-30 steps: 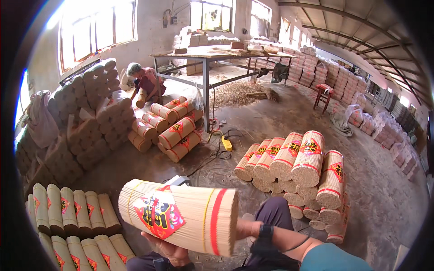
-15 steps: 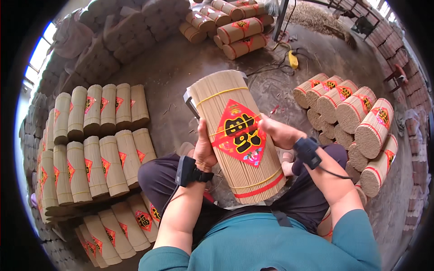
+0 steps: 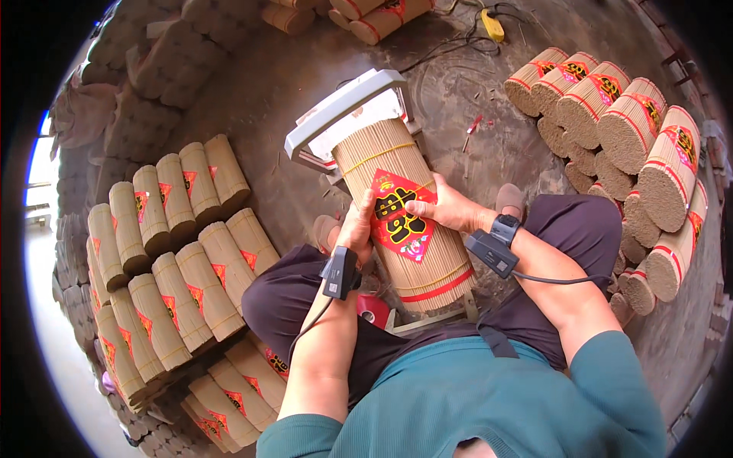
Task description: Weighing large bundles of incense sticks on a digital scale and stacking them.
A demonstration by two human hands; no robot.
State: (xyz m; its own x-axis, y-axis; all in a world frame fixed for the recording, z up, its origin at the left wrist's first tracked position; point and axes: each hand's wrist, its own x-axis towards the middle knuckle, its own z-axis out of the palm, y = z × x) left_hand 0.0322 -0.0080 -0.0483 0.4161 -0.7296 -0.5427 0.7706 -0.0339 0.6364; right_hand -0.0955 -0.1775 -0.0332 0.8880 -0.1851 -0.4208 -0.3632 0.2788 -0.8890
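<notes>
A thick bundle of thin tan sticks (image 3: 431, 271) lies lengthwise between my knees. My left hand (image 3: 357, 229) is pressed along its left side, and my right hand (image 3: 452, 208) holds the right side with the thumb on top. Between my hands is a red diamond label (image 3: 393, 237) with black and gold lettering. Yellow bands cross the bundle near both ends, and a red band circles its near end. Its far end meets a grey-framed machine (image 3: 347, 111) with a raised bar; how they touch is partly hidden. The undersides of both hands are out of sight.
Rows of similar bundles (image 3: 183, 286) stand at my left. Others are stacked on their sides (image 3: 637, 126) at the right. A red roll (image 3: 372, 309) sits by my left knee. On the floor are a small red tool (image 3: 473, 131) and a yellow power strip (image 3: 492, 27).
The grey machine, mostly hidden behind the bundle before, now shows beyond its far end. My right thumb has moved onto the label. The whole view has shifted and turned.
</notes>
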